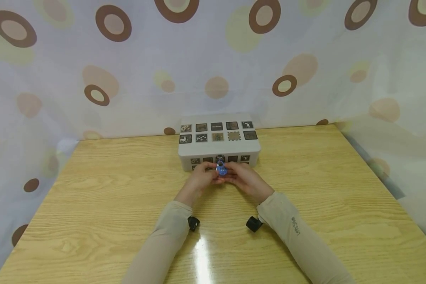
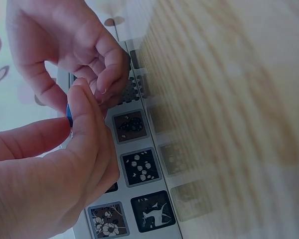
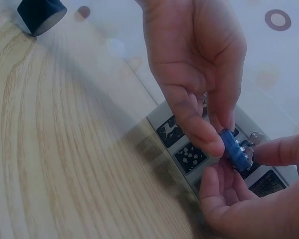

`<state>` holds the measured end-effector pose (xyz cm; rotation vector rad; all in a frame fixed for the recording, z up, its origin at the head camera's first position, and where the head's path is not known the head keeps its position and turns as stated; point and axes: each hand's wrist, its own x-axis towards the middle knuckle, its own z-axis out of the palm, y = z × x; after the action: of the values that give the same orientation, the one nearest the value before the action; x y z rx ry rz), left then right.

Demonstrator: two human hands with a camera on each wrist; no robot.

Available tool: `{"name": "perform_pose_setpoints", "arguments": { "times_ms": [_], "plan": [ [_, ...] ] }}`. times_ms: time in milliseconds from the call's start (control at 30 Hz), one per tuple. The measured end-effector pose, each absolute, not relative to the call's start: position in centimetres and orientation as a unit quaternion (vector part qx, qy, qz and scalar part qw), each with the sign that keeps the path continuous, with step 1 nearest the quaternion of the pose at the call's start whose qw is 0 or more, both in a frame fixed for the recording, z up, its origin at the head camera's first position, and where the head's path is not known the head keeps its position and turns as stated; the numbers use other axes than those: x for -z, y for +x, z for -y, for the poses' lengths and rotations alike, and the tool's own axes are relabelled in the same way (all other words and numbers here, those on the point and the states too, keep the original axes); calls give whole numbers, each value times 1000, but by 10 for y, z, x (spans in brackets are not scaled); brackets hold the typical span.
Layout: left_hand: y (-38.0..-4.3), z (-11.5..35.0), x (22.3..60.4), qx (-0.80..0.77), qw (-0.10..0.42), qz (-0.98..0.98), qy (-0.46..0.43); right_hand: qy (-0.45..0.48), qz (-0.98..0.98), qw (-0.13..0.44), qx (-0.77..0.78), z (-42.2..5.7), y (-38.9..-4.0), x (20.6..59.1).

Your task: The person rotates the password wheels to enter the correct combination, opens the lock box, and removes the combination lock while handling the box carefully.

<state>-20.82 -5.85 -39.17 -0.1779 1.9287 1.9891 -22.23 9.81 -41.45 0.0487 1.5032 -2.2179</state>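
Note:
A small blue combination padlock (image 1: 221,169) is at the front clasp (image 1: 220,158) of a white box (image 1: 218,148) printed with dark picture squares. My left hand (image 1: 201,176) pinches the padlock from the left between thumb and fingers. From the other side my right hand (image 1: 246,178) holds it, thumb close against the silver number dials and the other fingers curled below. In the right wrist view the blue body (image 3: 234,151) shows between both hands' fingertips. Only a sliver of blue appears in the left wrist view, the rest hidden by fingers.
The box stands on a wood-grain table (image 1: 127,189), near its back edge. Behind and at the sides hangs a pale curtain (image 1: 198,51) with brown and yellow circles. Black wrist cameras (image 1: 254,224) sit on the inner sides of both sleeves.

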Motion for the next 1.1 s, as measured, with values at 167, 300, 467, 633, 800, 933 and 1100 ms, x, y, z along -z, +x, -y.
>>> {"name": "perform_pose_setpoints", "arguments": {
  "times_ms": [167,300,467,633,800,933,1100],
  "plan": [
    [-208,59,393,-701,180,-687,-60,-1,-567,231,791,-98,-223,416],
    [-208,59,394,-705,180,-684,-58,-20,-580,227,782,-98,-223,418],
    [-208,59,395,-708,179,-681,-55,-30,-582,223,781,-98,-223,419],
    [-208,59,395,-707,174,-683,-55,-21,-583,221,781,-97,-224,418],
    [-208,59,393,-705,171,-686,-57,-13,-576,225,785,-97,-225,418],
    [-208,59,393,-705,172,-686,-56,-14,-563,229,794,-98,-225,418],
    [-208,58,394,-705,175,-685,-54,-5,-535,236,811,-101,-223,414]
  ]
}}
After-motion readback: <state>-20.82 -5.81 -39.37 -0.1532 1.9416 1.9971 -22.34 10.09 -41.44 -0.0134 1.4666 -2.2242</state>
